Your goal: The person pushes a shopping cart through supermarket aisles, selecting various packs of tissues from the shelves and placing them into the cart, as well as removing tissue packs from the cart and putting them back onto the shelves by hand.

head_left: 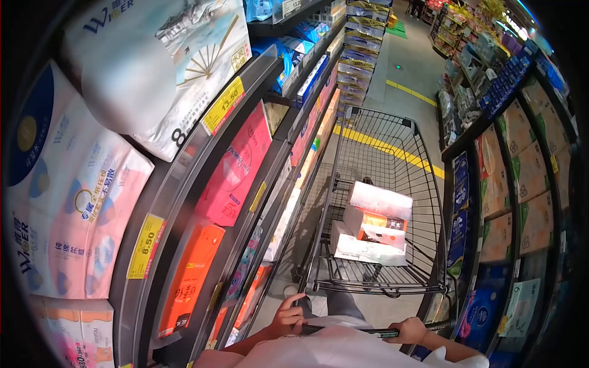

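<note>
- Store aisle, grey floor [405, 118], yellow lines [411, 92]
- Shelves [475, 132] line both sides; open floor ahead
- Packs [380, 199] inside cart [377, 126]
- Right hand [410, 330] curled round handle [379, 333]; left hand [288, 319] bent at handle, grip unclear

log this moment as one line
left hand: at cart handle | right hand: gripping handle | cart: packs inside | shelves: both sides

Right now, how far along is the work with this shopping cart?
Already done: some packs lie in the cart.
In hand: the right hand grips the handle; the left hand is at its other end. Neither holds a pack.
Left: much of the cart is bare, so perhaps more loading, but how much I cannot tell.
</note>
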The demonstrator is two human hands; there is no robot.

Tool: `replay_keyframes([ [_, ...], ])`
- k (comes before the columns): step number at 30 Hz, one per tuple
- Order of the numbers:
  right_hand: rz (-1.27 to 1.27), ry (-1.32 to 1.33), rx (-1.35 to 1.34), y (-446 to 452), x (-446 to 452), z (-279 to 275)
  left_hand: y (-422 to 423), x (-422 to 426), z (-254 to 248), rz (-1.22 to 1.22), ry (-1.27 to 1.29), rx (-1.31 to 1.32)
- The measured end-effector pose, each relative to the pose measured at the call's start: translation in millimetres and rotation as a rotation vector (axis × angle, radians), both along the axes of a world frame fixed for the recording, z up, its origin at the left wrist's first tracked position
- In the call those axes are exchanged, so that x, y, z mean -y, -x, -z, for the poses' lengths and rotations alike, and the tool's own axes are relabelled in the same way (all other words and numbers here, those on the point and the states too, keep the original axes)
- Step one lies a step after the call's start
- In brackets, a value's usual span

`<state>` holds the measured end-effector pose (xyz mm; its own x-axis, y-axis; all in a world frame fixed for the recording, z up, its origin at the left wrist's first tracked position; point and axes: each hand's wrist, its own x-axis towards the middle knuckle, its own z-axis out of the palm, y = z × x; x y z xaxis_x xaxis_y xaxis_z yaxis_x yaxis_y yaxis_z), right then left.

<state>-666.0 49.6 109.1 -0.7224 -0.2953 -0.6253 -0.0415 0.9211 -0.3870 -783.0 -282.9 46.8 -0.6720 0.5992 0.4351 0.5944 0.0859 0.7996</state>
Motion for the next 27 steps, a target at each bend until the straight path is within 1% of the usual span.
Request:
replay_keyframes([
  [3, -0.036, -0.025, 0.011, 13.9, -22.2, 11.5, 18.2, -17.9, -8.9, -0.034, 0.021, 0.016],
  [4, -0.048, -0.025, 0.006, 21.9, -28.5, 11.2, 26.1, -24.5, -12.0, -0.027, 0.019, 0.059],
  [7, -0.070, -0.035, -0.077, 47.9, -47.7, 7.0, 45.4, -44.6, -12.0, -0.055, -0.005, 0.136],
  [8, -0.072, -0.046, -0.127, 57.7, -55.0, 11.4, 54.2, -51.0, -6.3, -0.032, -0.059, 0.151],
  [9, -0.073, -0.050, -0.169, 62.6, -60.9, 13.8, 65.6, -56.1, -7.0, -0.017, -0.025, 0.180],
  [10, -0.090, -0.045, -0.171, 69.4, -66.5, 12.4, 76.1, -64.9, -10.4, -0.060, -0.023, 0.140],
  [11, -0.047, -0.038, -0.216, 81.2, -70.8, 9.8, 88.0, -72.4, -7.1, -0.047, -0.035, 0.124],
  [12, -0.002, -0.033, -0.262, 93.4, -74.8, 6.9, 98.1, -79.4, -3.1, -0.078, -0.048, 0.197],
  [13, -0.018, -0.029, -0.265, 103.6, -78.5, 4.5, 115.3, -85.6, -3.3, -0.032, -0.072, 0.103],
  [14, 0.027, -0.023, -0.352, 112.8, -82.5, 4.4, 128.8, -92.0, -3.9, -0.024, -0.058, 0.092],
  [15, 0.069, -0.017, -0.434, 121.0, -89.4, 4.9, 138.6, -103.0, -13.6, -0.069, -0.056, 0.105],
  [16, 0.047, -0.016, -0.428, 130.2, -97.3, 9.0, 146.6, -113.6, -25.6, -0.125, -0.048, 0.169],
  [17, 0.071, -0.013, -0.510, 140.3, -103.8, 15.6, 160.3, -118.3, -21.8, -0.122, 0.015, 0.115],
  [18, 0.097, -0.004, -0.591, 149.6, -108.9, 18.8, 173.2, -125.5, -15.0, -0.136, -0.016, 0.069],
  [19, 0.079, 0.006, -0.585, 160.1, -113.2, 17.7, 181.4, -136.8, -18.8, -0.225, -0.005, 0.253],
  [20, 0.081, -0.003, -0.621, 172.8, -117.5, 15.3, 196.5, -141.3, -18.1, -0.206, 0.041, 0.127],
  [25, 0.092, -0.044, -0.709, 226.4, -142.8, 15.9, 260.4, -175.2, -5.3, -0.238, -0.040, 0.098],
  [27, 0.114, -0.085, -0.691, 245.3, -152.9, 16.7, 282.7, -189.3, -1.5, -0.251, -0.086, 0.114],
])
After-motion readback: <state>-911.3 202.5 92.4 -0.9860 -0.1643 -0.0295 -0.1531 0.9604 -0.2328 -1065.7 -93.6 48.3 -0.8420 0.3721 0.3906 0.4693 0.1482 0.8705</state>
